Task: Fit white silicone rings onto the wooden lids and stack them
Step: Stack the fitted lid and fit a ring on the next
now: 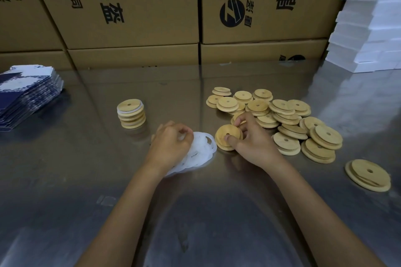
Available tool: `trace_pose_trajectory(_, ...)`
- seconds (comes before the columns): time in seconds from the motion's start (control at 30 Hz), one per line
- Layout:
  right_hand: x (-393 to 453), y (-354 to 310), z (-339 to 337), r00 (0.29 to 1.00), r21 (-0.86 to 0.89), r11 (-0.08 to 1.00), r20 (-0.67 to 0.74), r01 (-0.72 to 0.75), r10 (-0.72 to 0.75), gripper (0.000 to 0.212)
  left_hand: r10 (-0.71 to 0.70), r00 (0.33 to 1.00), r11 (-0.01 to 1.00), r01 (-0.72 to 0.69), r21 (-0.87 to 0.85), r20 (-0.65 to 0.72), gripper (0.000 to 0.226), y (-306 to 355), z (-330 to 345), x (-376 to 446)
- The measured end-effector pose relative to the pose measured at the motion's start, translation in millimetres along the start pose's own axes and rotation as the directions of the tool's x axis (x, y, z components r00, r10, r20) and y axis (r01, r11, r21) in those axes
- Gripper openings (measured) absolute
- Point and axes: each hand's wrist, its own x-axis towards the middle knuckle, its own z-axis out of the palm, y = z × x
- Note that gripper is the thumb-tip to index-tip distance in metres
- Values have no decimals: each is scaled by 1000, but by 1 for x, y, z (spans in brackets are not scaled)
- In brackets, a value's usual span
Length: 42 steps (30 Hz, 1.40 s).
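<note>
The right hand [252, 144] is pinching a round pale wooden lid with a centre hole [225, 137], tilting it up off the shiny steel table [195, 212], its face turning toward the left hand [171, 143]; the left hand is curling its fingers into the heap of white silicone rings [200, 149], apparently pinching one — the two are sitting just beside each other, ring pile to the left of the lid, so the coming fit looks like a short sideways bring-together; nothing is lying between them. The loose pile of bare wooden lids [282, 119] is spreading behind and right of the right hand; the short finished stack of ringed lids [131, 116] is standing farther left — nearer the left hand.
</note>
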Motion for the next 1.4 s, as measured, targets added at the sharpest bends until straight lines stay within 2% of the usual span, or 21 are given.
trace_pose_trajectory(0.13, 2, -2, 0, 998, 254, 966, -20, -57, 64, 48, 30, 999, 999, -30, 28, -19, 9, 5, 3, -3)
trace_pose_trajectory(0.27, 3, -2, -3, 984, 458, 874, 8, -161, 177, 23, 33, 996, 989, -44, -141, -80, 11, 10, 0, -4)
trace_pose_trajectory(0.3, 2, -2, -4, 982, 521, 837, 16, -170, 189, 21, 24, 998, 966, -40, -256, -65, 13, 12, -3, -4)
trace_pose_trajectory(0.37, 2, -4, -6, 977, 635, 749, 41, -187, 209, 21, 52, 997, 869, -20, -495, 50, 11, 19, -9, -6)
trace_pose_trajectory(0.43, 2, -7, -9, 973, 742, 633, 125, -221, 192, 24, 145, 977, 800, -21, -600, 159, 1, 25, -16, -9)
trace_pose_trajectory(0.5, 0, -10, -11, 963, 808, 524, 231, -270, 139, 25, 216, 953, 754, -24, -656, 213, 10, 28, -18, -13)
trace_pose_trajectory(0.53, -2, -11, -11, 955, 810, 509, 274, -292, 112, 27, 221, 950, 746, -20, -665, 219, 12, 29, -18, -14)
trace_pose_trajectory(0.63, -6, -16, -10, 916, 772, 536, 402, -341, 3, 40, 151, 975, 728, 0, -686, 161, 9, 33, -13, -16)
trace_pose_trajectory(0.73, -11, -20, -9, 862, 714, 620, 494, -326, -116, 45, 75, 997, 714, -45, -698, 13, 4, 36, -8, -14)
trace_pose_trajectory(0.87, -12, -19, -5, 885, 690, 683, 444, -239, -140, 29, 47, 993, 766, -103, -634, -104, 3, 34, -6, -12)
trace_pose_trajectory(1.0, -11, -16, -6, 890, 676, 706, 432, -211, -148, 27, 65, 985, 801, -146, -581, -158, 6, 31, -4, -11)
trace_pose_trajectory(1.4, -11, -15, -6, 903, 694, 683, 412, -227, -118, 28, 40, 995, 817, -82, -571, -87, 8, 30, -4, -9)
